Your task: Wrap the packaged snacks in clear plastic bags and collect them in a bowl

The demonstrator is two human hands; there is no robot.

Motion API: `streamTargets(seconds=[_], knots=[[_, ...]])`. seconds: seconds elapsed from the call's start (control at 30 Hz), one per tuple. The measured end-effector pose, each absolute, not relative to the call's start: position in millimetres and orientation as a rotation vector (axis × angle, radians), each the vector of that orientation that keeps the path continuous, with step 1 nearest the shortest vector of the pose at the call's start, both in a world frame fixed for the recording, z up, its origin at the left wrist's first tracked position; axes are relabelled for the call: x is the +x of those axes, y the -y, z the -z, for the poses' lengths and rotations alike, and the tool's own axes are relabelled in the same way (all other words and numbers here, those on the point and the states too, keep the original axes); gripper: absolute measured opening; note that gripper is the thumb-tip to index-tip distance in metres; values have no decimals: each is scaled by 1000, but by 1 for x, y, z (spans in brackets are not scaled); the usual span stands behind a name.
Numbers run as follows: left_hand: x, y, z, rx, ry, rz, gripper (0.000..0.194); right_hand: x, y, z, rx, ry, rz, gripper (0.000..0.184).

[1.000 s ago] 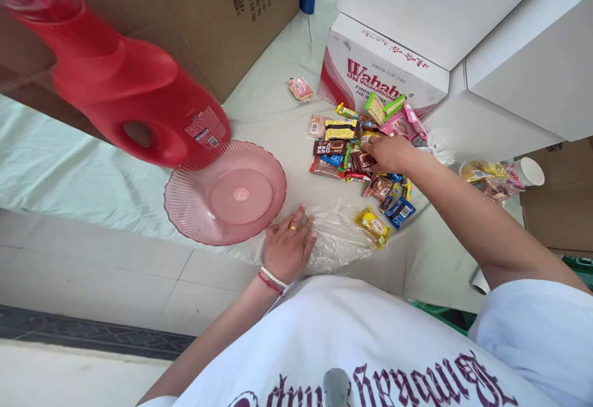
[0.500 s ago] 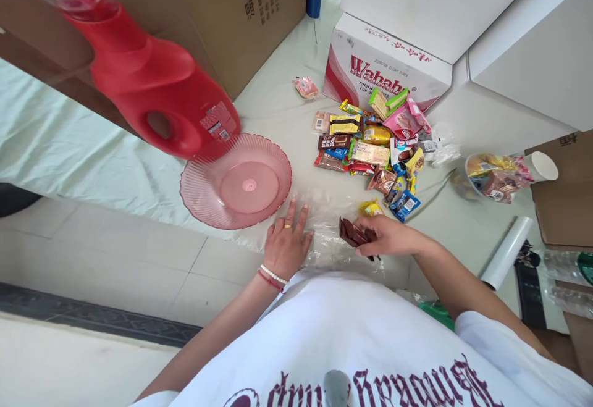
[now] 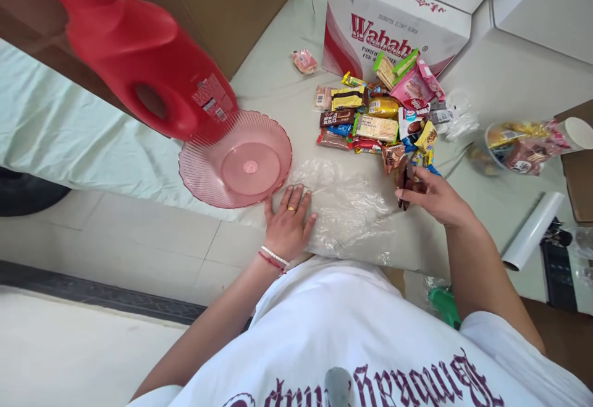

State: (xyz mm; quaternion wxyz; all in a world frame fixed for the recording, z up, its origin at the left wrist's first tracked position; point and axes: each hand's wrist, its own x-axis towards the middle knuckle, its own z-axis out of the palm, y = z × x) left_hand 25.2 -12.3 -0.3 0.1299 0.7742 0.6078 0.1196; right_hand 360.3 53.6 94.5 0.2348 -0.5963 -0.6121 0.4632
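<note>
My left hand (image 3: 288, 223) lies flat with fingers spread at the table's front edge, beside the rim of a pink ribbed plate (image 3: 194, 175). By its fingertips is a crumpled clear plastic bag (image 3: 349, 209), spread out on the table. My right hand (image 3: 435, 196) pinches dark brown snack packets (image 3: 404, 188) between thumb and fingers; how many is unclear. They are held at the near right side of a heap of wrapped snacks (image 3: 375, 128), hiding part of it. One pink-wrapped snack (image 3: 304, 61) lies apart behind the heap.
A big red bottle (image 3: 152, 67) stands at the plate's far left. Behind the heap is a white and red carton (image 3: 361, 24). To the right are a clear tub of snacks (image 3: 514, 147), a paper cup (image 3: 579, 134) and a white roll (image 3: 532, 231).
My right hand has carried the brown snack packets right and away from me, from over the plastic bag to the heap. My left hand stays beside the plate. The view has shifted slightly.
</note>
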Motion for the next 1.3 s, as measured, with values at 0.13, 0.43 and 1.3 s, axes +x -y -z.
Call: streamTargets(seconds=[0.13, 0.43, 1.3], knots=[[26, 11, 0, 2241, -1777, -308, 57, 302, -48, -113, -1569, 2405, -1057, 32], [23, 11, 0, 2257, -1731, -341, 63, 212, -35, -83, -1784, 2911, -641, 48], [16, 19, 4, 2255, -1757, -433, 54, 201, -31, -84, -1825, 2895, -551, 44]])
